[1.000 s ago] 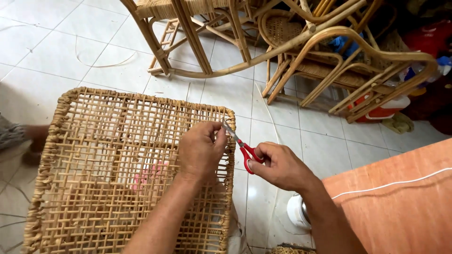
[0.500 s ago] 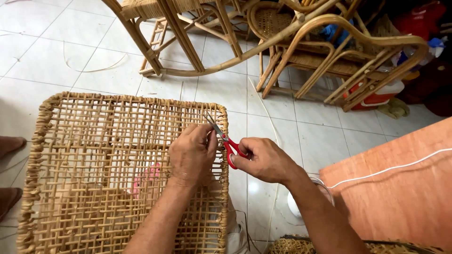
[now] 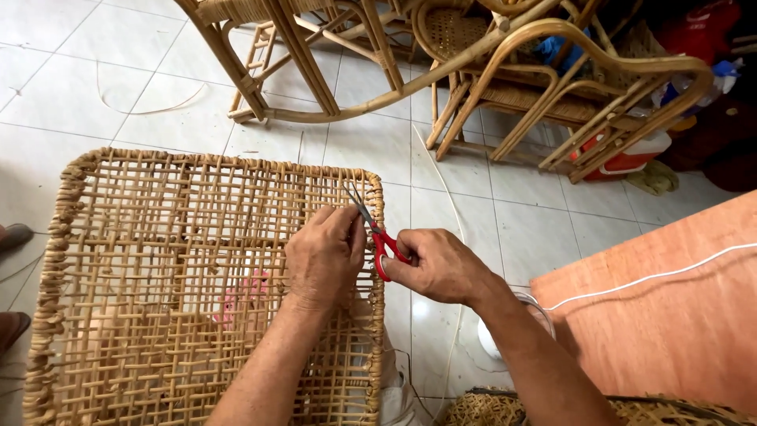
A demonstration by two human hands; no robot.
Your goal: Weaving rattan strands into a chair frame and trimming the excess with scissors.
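— Where is the work sitting?

— The woven rattan panel [image 3: 197, 292] lies across the person's lap, its far edge toward the tiled floor [image 3: 95, 79]. The left hand [image 3: 325, 256] rests flat on the weave near the panel's right edge, fingers curled down onto the strands. The right hand [image 3: 438, 264] is closed around the red handles of a pair of scissors [image 3: 377, 237], blades pointing toward the panel's far right corner.

— Are the blades apart?

— Too small to tell — the left fingers cover the tips.

— How would the panel handle?

— Light, I'd judge, and stiff at the bound rim, with springy open lattice inside. The thin strands look brittle and would snap if bent sharply; best gripped at the rim, not the mesh.

— Anything hidden?

— The near edge runs out of frame, and something pink shows only dimly through the weave. Rattan chairs [image 3: 489, 71] stand beyond, partly cut off at the top; a plywood sheet [image 3: 662, 315] with a white cord [image 3: 654, 276] fills the lower right.
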